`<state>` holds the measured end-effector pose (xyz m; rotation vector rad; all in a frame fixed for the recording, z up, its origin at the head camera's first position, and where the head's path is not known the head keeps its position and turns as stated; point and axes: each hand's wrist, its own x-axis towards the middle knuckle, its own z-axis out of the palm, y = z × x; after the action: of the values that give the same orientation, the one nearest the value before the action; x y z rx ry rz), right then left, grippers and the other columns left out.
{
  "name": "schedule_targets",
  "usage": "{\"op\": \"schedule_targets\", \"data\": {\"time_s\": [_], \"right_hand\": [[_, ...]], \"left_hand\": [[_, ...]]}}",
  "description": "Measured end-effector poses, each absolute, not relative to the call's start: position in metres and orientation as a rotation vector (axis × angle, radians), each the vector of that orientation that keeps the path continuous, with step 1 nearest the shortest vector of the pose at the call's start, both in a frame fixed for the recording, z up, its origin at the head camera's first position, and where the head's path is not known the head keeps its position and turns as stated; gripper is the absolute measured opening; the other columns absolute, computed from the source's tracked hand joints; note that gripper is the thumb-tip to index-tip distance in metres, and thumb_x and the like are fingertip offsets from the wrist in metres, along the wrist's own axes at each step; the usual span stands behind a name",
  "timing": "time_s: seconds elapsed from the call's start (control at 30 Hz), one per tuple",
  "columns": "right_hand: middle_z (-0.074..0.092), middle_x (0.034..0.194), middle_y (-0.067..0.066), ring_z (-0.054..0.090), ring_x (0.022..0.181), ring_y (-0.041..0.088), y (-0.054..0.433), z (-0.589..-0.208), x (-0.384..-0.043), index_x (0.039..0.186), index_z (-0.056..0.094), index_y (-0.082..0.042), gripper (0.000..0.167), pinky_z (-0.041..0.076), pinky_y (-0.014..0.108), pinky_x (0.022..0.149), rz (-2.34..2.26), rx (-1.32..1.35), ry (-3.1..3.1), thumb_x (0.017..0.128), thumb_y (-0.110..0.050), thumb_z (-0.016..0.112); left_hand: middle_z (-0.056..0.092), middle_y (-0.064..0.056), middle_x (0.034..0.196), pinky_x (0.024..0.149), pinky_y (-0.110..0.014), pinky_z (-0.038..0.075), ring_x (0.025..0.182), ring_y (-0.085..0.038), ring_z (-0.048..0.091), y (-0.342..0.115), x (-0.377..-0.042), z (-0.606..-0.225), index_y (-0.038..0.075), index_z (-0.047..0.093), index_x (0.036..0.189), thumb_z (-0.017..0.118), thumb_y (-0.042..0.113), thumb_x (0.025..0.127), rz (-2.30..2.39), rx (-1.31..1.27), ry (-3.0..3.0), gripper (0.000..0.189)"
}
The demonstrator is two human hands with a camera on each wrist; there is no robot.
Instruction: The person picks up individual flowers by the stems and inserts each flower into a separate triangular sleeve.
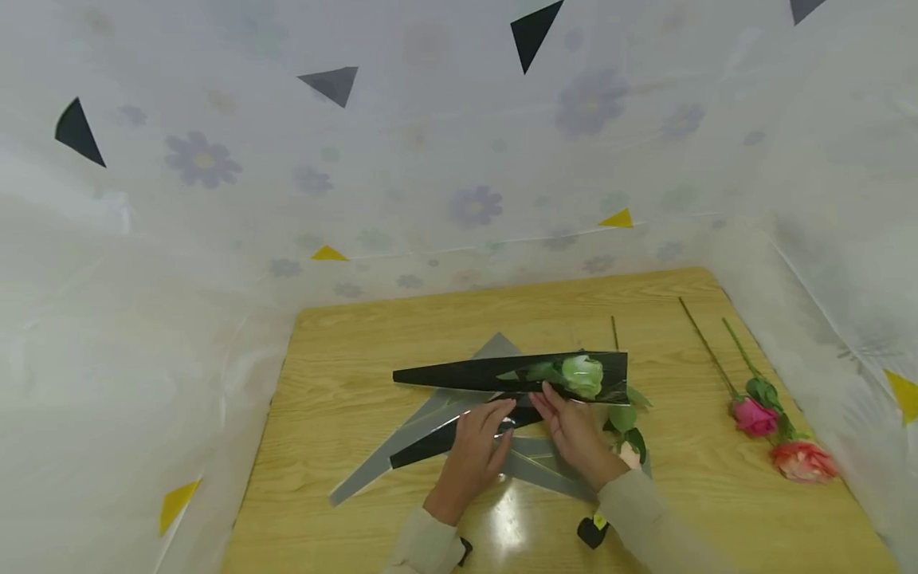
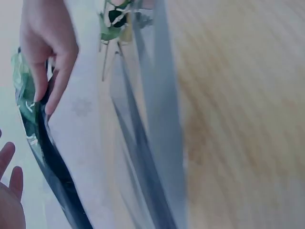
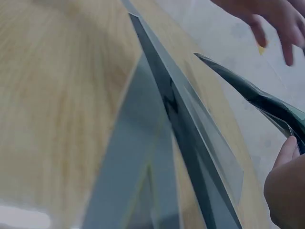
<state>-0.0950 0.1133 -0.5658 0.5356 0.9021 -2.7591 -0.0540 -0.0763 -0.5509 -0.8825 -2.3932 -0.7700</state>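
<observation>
A pale green-white rose [image 1: 582, 376] lies inside a long, tapering black flower sleeve [image 1: 466, 373] with a clear front. My right hand [image 1: 578, 437] pinches the lower edge of this sleeve beside the bloom; in the left wrist view thumb and fingers of the right hand [image 2: 50, 43] close on it. My left hand [image 1: 475, 448] is just below the sleeve, fingers loosely bent and holding nothing. The right wrist view shows the left hand [image 3: 281, 21] apart from the sleeve [image 3: 252, 93]. Beneath both hands are a second black sleeve [image 1: 423, 446] and several grey sleeves [image 1: 366, 472].
On the right of the wooden table [image 1: 323, 351] lie a pink rose [image 1: 755, 416] and a coral rose [image 1: 805, 461] with long stems. A pale flower [image 1: 631, 454] is partly hidden behind my right wrist. A small black object [image 1: 591, 532] sits near the front. Plastic sheeting surrounds the table.
</observation>
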Motion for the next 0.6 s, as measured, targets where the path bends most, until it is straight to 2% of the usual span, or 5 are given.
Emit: {"op": "schedule_targets", "data": {"time_s": [0.13,0.27,0.47,0.6], "right_hand": [[0.058,0.093,0.010,0.064,0.089,0.023,0.115,-0.560,-0.118,0.102,0.051,0.000,0.009,0.041,0.032,0.094,-2.755,0.587,0.808,0.092,0.003,0.051],[0.052,0.101,0.011,0.062,0.096,0.023,0.117,-0.559,-0.140,0.104,0.050,-0.001,0.012,0.039,0.030,0.096,-2.711,0.647,0.739,0.092,0.000,0.053],[0.039,0.117,0.012,0.052,0.112,0.023,0.119,-0.562,-0.166,0.109,0.045,-0.005,0.017,0.039,0.028,0.096,-2.676,0.703,0.744,0.093,-0.003,0.051],[0.037,0.117,0.012,0.045,0.120,0.024,0.117,-0.564,-0.178,0.125,0.036,-0.006,0.033,0.040,0.027,0.095,-2.660,0.720,0.771,0.095,-0.003,0.048]], "left_hand": [[0.048,0.000,0.130,0.083,-0.034,0.039,0.115,-0.016,0.046,-0.081,-0.051,-0.558,0.013,0.045,0.136,0.058,0.014,0.089,-0.775,-0.877,-2.425,0.049],[0.052,0.001,0.126,0.078,-0.032,0.038,0.113,-0.015,0.048,-0.085,-0.049,-0.574,0.016,0.052,0.130,0.060,0.012,0.086,-0.760,-0.876,-2.488,0.045],[0.057,0.008,0.120,0.087,-0.033,0.040,0.112,-0.010,0.050,-0.081,-0.035,-0.602,0.019,0.057,0.124,0.056,0.018,0.089,-0.650,-0.972,-2.644,0.035],[0.053,0.009,0.128,0.094,-0.033,0.036,0.119,-0.008,0.045,-0.074,-0.024,-0.611,0.020,0.052,0.131,0.056,0.028,0.092,-0.519,-1.083,-2.783,0.040]]}}
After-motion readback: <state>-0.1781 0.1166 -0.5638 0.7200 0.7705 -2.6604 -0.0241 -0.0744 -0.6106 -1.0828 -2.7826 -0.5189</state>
